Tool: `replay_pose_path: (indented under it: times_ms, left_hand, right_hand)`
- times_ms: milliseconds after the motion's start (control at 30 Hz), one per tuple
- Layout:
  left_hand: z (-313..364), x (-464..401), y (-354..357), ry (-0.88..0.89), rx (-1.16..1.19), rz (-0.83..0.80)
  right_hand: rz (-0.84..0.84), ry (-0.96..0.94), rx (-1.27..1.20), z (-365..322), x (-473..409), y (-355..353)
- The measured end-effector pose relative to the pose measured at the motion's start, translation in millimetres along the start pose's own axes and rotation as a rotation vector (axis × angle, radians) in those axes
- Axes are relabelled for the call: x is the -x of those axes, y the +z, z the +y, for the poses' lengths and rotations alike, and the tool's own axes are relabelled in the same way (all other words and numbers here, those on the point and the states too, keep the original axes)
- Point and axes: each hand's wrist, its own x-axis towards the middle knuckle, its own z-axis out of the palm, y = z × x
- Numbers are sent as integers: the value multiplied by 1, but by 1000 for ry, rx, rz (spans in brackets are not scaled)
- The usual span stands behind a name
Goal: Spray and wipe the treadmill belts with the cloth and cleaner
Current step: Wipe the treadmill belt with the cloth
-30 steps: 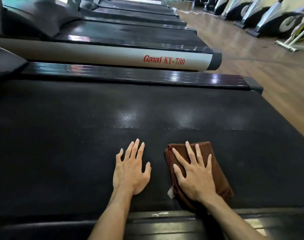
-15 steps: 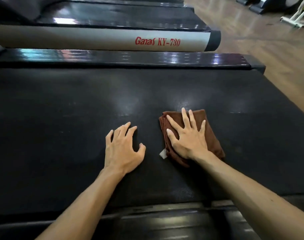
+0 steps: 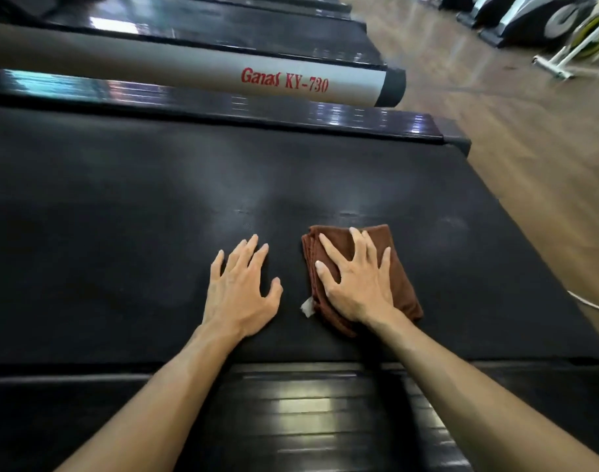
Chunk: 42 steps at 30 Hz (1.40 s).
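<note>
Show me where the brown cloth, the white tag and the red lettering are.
brown cloth (image 3: pixel 402 284): head view, bare right part.
white tag (image 3: pixel 307 307): head view, its middle.
red lettering (image 3: pixel 284 80): head view, middle of text.

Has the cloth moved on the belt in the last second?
Yes. The cloth pushed out to the belt seam, then came back toward the near side rail.

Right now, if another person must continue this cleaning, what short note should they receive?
Left hand: open, fingers spread, resting on the treadmill belt.
Right hand: open, pressing flat on the folded brown cloth, which lies on the belt beside the left hand.
Cleaner bottle: not in view.
Done: cannot tell how much is wiped; faint smears show beyond the cloth.
Left: wipe the rest of this belt, then the neighbouring treadmill.
</note>
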Motion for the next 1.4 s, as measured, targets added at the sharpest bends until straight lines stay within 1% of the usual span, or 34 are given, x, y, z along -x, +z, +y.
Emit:
replay_pose_path:
  times_ms: [67,133,233,333,400,467,533,600,633,667,700,800,867,900,933,1000,1067,1100,1167,1233,1300,1333,1400]
  left_hand:
    - [14,17,1,-14,-6,-7]
    - [19,24,2,15,-68,-39]
    - [16,19,5,31,-158,-58]
    - [14,17,13,7,-197,-67]
    - [14,15,15,4,-201,-83]
    - [12,13,15,-2,-202,-88]
    - [11,12,15,-12,-186,-92]
    - [10,13,14,-11,-180,-87]
    - [9,13,15,-7,-180,-82]
    - [10,13,16,-6,-182,-79]
    - [9,13,17,-2,-184,-75]
    - [10,14,18,3,-155,-71]
    - [9,13,17,10,-140,-71]
    - [8,14,16,16,-110,-65]
    - [7,15,15,23,-51,-59]
    - [1,16,9,22,192,-15]
    - [-13,18,-4,-23,411,43]
    - [-23,20,-11,-51,447,72]
    - [-44,23,-26,-95,416,114]
    - [-59,26,-36,-102,322,151]
    - [-61,26,-39,-63,202,166]
    - [-55,24,-38,-29,145,165]
    - [-30,14,-31,36,51,138]
  right_hand:
    - [3,23,7,21,20,-4]
    - [24,80,22,45,43,-7]
    - [17,219,52,80,58,-13]
    - [13,365,66,93,35,-19]
    - [3,408,47,84,7,-20]
    - [-12,344,59,62,-15,-16]
    - [-33,167,73,32,-19,-9]
    - [-20,-27,83,10,8,1]
    - [-2,-90,95,9,29,6]
    - [11,-115,106,16,47,9]
    - [17,-92,108,26,59,8]
    - [9,120,83,48,48,0]
    - [-6,222,64,36,24,-1]
    - [-1,231,65,23,15,1]
    - [11,209,65,9,10,4]
    - [13,88,73,-24,7,10]
    - [6,-43,56,-65,9,19]
    - [-1,-95,32,-86,11,23]
    - [-58,-165,-80,-125,10,26]
    - [-133,-172,-319,-148,1,19]
    - [-160,-97,-650,-149,-8,3]
    - [-134,-46,-784,-143,-11,-3]
    - [-45,36,-933,-122,-13,-14]
